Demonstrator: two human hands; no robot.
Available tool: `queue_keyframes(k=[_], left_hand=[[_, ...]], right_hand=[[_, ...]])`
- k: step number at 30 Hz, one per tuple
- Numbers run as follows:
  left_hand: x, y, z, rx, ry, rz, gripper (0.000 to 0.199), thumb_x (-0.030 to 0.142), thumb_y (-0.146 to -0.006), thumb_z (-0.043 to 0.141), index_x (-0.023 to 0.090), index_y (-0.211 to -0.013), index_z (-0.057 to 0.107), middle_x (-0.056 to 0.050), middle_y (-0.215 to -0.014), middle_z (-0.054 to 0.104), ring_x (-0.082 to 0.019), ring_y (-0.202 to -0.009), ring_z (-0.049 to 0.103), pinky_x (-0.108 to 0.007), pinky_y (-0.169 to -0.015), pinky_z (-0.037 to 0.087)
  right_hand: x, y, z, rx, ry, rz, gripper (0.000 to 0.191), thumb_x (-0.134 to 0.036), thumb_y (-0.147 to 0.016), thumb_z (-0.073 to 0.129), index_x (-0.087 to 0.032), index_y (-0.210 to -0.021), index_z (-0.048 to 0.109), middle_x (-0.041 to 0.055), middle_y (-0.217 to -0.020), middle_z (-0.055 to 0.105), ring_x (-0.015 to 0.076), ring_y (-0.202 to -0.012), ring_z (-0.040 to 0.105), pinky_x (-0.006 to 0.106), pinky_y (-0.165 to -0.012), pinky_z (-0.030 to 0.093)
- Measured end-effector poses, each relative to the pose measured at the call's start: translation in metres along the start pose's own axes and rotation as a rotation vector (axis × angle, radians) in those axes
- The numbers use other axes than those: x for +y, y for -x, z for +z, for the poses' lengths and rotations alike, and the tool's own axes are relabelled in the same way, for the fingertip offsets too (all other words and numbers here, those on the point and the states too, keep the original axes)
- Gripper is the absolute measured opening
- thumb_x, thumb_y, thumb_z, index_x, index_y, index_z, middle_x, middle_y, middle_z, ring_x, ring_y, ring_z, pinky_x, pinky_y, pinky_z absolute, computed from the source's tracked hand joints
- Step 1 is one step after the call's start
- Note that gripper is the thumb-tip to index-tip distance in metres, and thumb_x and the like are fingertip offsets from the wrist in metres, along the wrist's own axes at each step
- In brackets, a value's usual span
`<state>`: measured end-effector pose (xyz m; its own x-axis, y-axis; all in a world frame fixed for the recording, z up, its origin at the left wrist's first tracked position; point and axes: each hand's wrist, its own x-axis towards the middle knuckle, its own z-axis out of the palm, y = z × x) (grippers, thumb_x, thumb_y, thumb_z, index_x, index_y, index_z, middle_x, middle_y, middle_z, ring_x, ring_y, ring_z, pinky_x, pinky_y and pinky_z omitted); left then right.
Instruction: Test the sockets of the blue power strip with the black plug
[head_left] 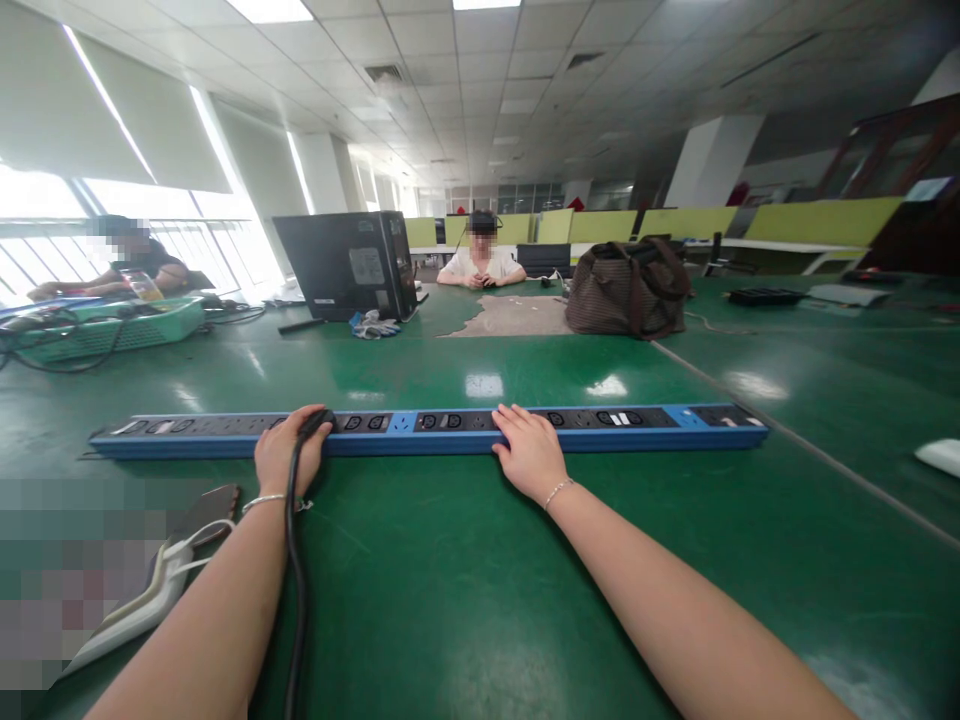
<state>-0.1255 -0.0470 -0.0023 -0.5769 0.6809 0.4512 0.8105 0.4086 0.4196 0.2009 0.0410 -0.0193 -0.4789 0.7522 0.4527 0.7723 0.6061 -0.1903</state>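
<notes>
A long blue power strip (442, 440) with black socket panels lies across the green table in front of me. My left hand (289, 455) is closed on the black plug (315, 422) of a power cord, held at the strip's top face left of its middle. I cannot tell whether the plug is seated in a socket. Its black cable (295, 560) runs down over my wrist toward me. Right of the strip's middle, my right hand (531, 452) lies with fingers stretched out over the top, touching it and holding nothing.
Beyond the strip stand a black computer case (345, 265), gloves (373, 325) and a brown bag (628, 290). At the far left is a green basket (112, 335) with cables. A white object (142, 610) lies near my left forearm. Two people sit across the table.
</notes>
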Motion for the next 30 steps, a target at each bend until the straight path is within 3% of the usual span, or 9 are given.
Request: queue_keyframes(k=[4, 8, 19, 30], left_hand=[[0.005, -0.002, -0.003, -0.031, 0.002, -0.079, 0.039, 0.045, -0.079, 0.048, 0.027, -0.112, 0.059, -0.008, -0.101, 0.067, -0.029, -0.103, 0.058, -0.043, -0.088, 0.040], [0.002, -0.004, -0.001, -0.061, 0.003, -0.059, 0.037, 0.044, -0.080, 0.046, 0.029, -0.112, 0.058, -0.007, -0.105, 0.067, -0.029, -0.104, 0.058, -0.045, -0.092, 0.038], [-0.002, -0.001, 0.004, 0.017, 0.110, -0.033, 0.030, 0.040, -0.079, 0.051, 0.029, -0.105, 0.059, -0.006, -0.096, 0.069, -0.028, -0.102, 0.060, -0.052, -0.100, 0.030], [-0.002, 0.000, 0.009, 0.054, 0.142, -0.007, 0.029, 0.038, -0.083, 0.047, 0.026, -0.107, 0.058, -0.004, -0.095, 0.068, -0.025, -0.098, 0.060, -0.050, -0.103, 0.025]], right_hand=[[-0.001, 0.000, -0.001, -0.006, -0.006, 0.009, 0.047, -0.024, -0.081, 0.053, -0.019, -0.128, 0.051, 0.0046, -0.136, 0.048, 0.0210, -0.128, 0.038, 0.040, -0.104, 0.026], [-0.003, 0.000, -0.002, -0.014, -0.009, 0.022, 0.047, -0.024, -0.081, 0.052, -0.019, -0.128, 0.051, 0.0042, -0.137, 0.048, 0.0203, -0.128, 0.037, 0.039, -0.104, 0.026], [-0.002, 0.001, -0.002, 0.003, -0.019, 0.012, 0.047, -0.024, -0.080, 0.054, -0.020, -0.127, 0.052, 0.0043, -0.136, 0.049, 0.0200, -0.128, 0.038, 0.039, -0.104, 0.027], [-0.002, 0.001, -0.002, 0.005, -0.013, 0.017, 0.047, -0.024, -0.081, 0.053, -0.018, -0.127, 0.051, 0.0042, -0.136, 0.049, 0.0201, -0.128, 0.038, 0.039, -0.104, 0.026]])
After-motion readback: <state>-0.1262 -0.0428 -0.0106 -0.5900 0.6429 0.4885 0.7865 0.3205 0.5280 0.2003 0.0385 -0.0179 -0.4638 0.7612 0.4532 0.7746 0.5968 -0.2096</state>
